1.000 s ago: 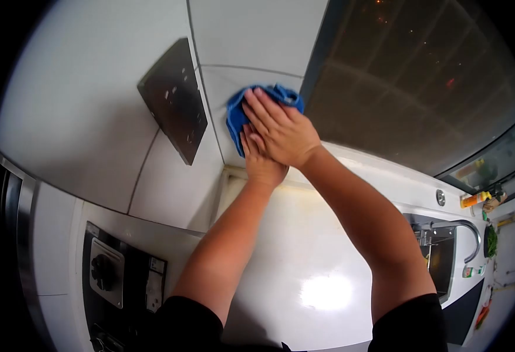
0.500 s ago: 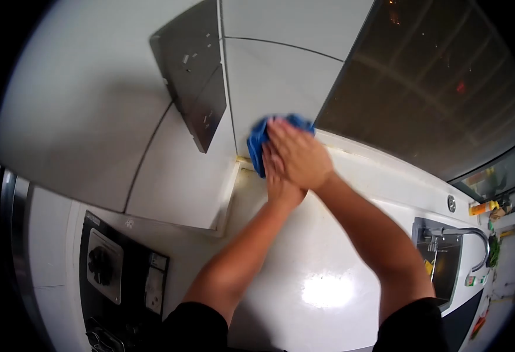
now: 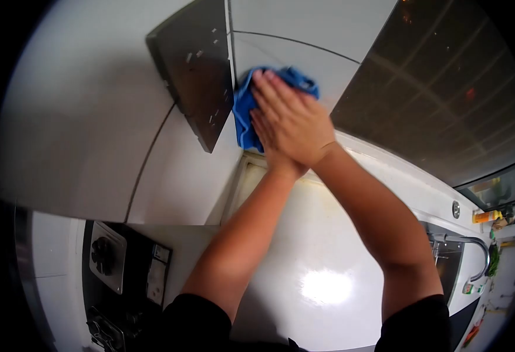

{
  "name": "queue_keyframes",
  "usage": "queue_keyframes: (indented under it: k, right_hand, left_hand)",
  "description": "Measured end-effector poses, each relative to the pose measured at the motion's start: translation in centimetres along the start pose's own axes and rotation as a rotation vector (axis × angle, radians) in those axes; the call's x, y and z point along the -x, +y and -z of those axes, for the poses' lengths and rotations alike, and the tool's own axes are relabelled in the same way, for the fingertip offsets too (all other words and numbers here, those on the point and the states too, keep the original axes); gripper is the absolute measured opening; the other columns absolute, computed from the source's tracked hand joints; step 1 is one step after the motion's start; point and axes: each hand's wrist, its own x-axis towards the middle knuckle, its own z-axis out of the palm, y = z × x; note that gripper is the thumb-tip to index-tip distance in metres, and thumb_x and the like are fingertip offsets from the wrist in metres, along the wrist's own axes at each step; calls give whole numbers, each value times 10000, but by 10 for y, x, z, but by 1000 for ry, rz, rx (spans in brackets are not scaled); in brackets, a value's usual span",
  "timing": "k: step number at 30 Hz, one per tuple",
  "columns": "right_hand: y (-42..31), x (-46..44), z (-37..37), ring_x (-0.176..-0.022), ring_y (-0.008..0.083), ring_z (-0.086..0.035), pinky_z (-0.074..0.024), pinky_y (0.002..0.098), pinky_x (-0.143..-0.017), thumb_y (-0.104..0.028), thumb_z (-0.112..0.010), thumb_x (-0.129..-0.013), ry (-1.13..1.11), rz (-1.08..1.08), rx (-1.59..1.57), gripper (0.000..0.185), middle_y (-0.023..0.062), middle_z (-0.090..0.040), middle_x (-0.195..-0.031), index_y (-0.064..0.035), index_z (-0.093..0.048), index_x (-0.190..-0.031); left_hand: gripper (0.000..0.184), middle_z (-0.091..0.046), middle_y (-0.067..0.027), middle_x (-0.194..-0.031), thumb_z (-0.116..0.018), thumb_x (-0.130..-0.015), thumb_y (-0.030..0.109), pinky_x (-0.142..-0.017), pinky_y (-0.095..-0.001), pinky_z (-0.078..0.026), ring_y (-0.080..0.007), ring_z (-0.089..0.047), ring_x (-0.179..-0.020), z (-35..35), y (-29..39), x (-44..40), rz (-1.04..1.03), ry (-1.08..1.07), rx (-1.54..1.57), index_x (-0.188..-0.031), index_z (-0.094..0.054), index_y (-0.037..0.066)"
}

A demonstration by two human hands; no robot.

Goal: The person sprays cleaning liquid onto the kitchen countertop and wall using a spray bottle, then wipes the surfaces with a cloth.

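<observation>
A bunched blue cloth point(image 3: 245, 114) lies flat against the white tiled wall point(image 3: 333, 79), close to the inner corner. My right hand point(image 3: 298, 123) is spread over it, fingers stretched up and left, pressing on the cloth and on my other hand. Beneath it, my left hand point(image 3: 272, 144) is mostly covered; its visible fingers lie extended on the cloth's lower part. A dark panel with small pale marks point(image 3: 196, 70) stands out from the wall just left of the cloth.
A gas stove point(image 3: 107, 258) is at the lower left. Below my arms spreads a white countertop point(image 3: 310, 240). To the right are a dark window point(image 3: 433, 94), a sink with a curved faucet point(image 3: 481, 252) and an orange bottle point(image 3: 486, 216).
Both hands and the cloth first moved down toward the counter corner, then back up the wall. The camera view has shifted too.
</observation>
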Motion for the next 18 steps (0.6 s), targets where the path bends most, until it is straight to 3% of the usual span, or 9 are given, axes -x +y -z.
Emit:
queue_keyframes:
  k: [3,5,7,9,12,13,15,18]
  right_hand:
    - [-34,36,-42,-1376,104,-272,-273,250,-1012,-271,-412,-938,-171,91,18,489,-2,-273,-1528,-75,-431,-1385]
    - [-53,60,-66,-1381,89,-256,-277,249,-1006,-267,-399,-941,-275,159,32,515,-9,-237,-1543,-67,-386,-1415]
    - [-70,78,-84,-1371,72,-259,-287,242,-995,-264,-393,-941,-440,256,-35,542,-10,-186,-1560,-43,-342,-1434]
    - [-81,89,-96,-1344,93,-311,-285,243,-1008,-260,-384,-945,-373,144,-131,521,11,-222,-1550,-28,-373,-1411]
    - [-79,91,-83,-1356,126,-313,-298,286,-1018,-287,-388,-932,-475,79,-243,487,38,-324,-1505,-40,-475,-1343]
    - [-78,104,-84,-1342,141,-335,-299,298,-1026,-290,-400,-928,-454,-3,-366,470,46,-361,-1480,-34,-510,-1307]
    - [-66,125,-77,-1328,156,-356,-300,310,-1034,-293,-413,-924,-430,-86,-486,456,55,-398,-1456,-28,-545,-1270]
    - [-44,153,-62,-1285,203,-406,-310,358,-1047,-280,-458,-900,-404,-60,-448,439,79,-471,-1390,-9,-570,-1227]
  left_hand:
    - [862,-85,-273,-1506,-540,-856,439,-1142,-520,-20,-421,-19,-1409,-23,-34,56,-2,-66,-103,-1464,-121,-7]
    - [771,-157,-205,-1515,-528,-872,409,-1140,-514,-71,-360,-97,-1411,-35,-53,92,191,-255,47,-1468,-190,56]
    - [777,-169,-199,-1512,-533,-865,421,-1139,-514,-76,-351,-110,-1409,-37,-62,99,216,-219,167,-1469,-195,67]
    - [790,-192,-187,-1508,-542,-851,443,-1136,-513,-85,-333,-137,-1406,-30,-63,103,273,-135,409,-1471,-205,89]
    - [803,-216,-174,-1504,-552,-837,465,-1134,-511,-94,-315,-163,-1402,-22,-51,111,319,-54,666,-1474,-215,111]
    - [819,-228,-181,-1498,-554,-819,491,-1132,-512,-93,-320,-185,-1393,-21,-47,119,279,-368,205,-1472,-227,121]
    - [835,-240,-188,-1493,-557,-801,517,-1131,-513,-93,-325,-208,-1383,-25,-39,130,220,-659,-266,-1470,-240,130]
    - [846,-301,-208,-1463,-549,-782,532,-1131,-515,-92,-357,-255,-1358,-42,-22,147,88,-509,-218,-1449,-279,88]
